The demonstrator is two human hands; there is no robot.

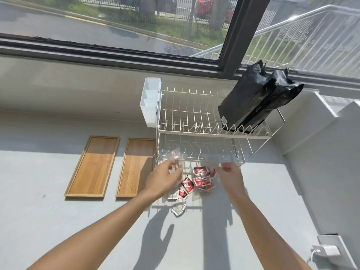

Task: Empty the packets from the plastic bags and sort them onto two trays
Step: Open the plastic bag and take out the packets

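small red-and-silver foil packets [202, 179] lie in a loose heap on the grey counter [58, 221], just in front of the white wire dish rack [198, 121]; a few silver ones [178, 208] have slid nearer the person. two long, shallow wooden trays [93, 166] sit side by side to the left of the rack, both bare.

handling, as a guess: packets light, flat, slick foil, likely to skid apart; best pinched at an edge or scooped in small bunches. the bags are thin, limp film, nothing to resist a grip.

left hand [165, 179] is closed around a crumpled clear plastic bag [176, 156], fingers curled in, the bag bunched above the knuckles. right hand [230, 177] pinches something thin and transparent at its fingertips, probably a second bag; the film is too faint to be sure.

two black foil pouches [253, 102] stand in the rack's upper tier.
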